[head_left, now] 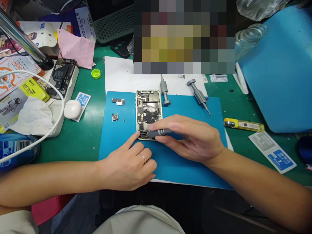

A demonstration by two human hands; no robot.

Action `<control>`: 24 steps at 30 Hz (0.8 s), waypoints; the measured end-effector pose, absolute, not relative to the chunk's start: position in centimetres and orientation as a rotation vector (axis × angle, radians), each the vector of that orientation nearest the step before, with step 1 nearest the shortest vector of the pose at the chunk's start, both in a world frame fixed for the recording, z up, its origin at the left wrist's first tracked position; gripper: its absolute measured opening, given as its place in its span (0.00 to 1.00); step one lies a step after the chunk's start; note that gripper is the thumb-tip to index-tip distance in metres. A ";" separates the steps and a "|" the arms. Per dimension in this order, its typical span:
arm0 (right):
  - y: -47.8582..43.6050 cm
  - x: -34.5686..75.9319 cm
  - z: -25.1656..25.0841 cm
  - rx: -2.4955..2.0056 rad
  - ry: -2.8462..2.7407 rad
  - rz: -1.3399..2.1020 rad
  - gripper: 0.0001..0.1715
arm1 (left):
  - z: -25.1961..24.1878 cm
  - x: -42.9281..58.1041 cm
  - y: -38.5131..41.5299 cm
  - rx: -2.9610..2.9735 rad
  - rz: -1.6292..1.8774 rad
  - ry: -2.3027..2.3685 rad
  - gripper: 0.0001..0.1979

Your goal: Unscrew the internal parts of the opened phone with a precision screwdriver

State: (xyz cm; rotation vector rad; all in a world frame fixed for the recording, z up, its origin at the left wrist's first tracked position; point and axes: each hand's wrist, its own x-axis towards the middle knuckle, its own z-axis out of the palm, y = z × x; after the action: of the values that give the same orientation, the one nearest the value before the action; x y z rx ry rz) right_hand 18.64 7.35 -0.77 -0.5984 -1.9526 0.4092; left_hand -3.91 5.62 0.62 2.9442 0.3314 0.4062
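An opened phone (pixel 149 113) with a pale green frame lies upright on the blue mat (pixel 122 139), its inner parts bare. My left hand (pixel 133 162), with a ring on one finger, rests its outstretched index fingertip at the phone's lower left edge; the other fingers curl loosely, holding nothing. Between thumb and fingers, my right hand (pixel 192 136) grips a slim grey tool (pixel 162 132) with a ridged grip, its exact kind unclear. That tool points left over the phone's lower end. Small metal phone parts (pixel 118 101) lie left of the phone.
Two grey screwdrivers (pixel 164 91) (pixel 199 95) lie beyond and right of the phone. A yellow box cutter (pixel 243 124) lies right of the mat. Another opened phone (pixel 62 76) sits on a white box at left, near a white cable (pixel 60 113). A pixelated patch hides the top middle.
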 end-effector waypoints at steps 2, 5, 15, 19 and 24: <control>7.4 18.7 -0.6 -0.597 -1.984 0.397 0.45 | 0.6 -3.9 5.6 2.940 0.408 0.330 0.11; 7.3 18.8 -0.3 -0.591 -2.019 0.374 0.46 | 0.6 -3.9 5.6 2.942 0.415 0.330 0.11; 7.1 18.3 0.3 -0.608 -2.089 0.217 0.42 | 0.6 -3.9 5.8 2.954 0.414 0.316 0.12; 7.3 18.2 0.1 -0.579 -2.090 0.168 0.44 | 0.5 -3.9 5.7 2.948 0.415 0.308 0.12; 7.3 18.2 -0.1 -0.578 -2.082 0.168 0.44 | 0.5 -3.8 5.7 2.942 0.420 0.312 0.12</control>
State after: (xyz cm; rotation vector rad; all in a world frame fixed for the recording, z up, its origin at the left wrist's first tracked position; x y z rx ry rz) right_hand 18.23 7.26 -0.05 -0.5778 -2.0820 0.1683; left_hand -3.82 5.68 0.53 2.9422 0.3122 0.4197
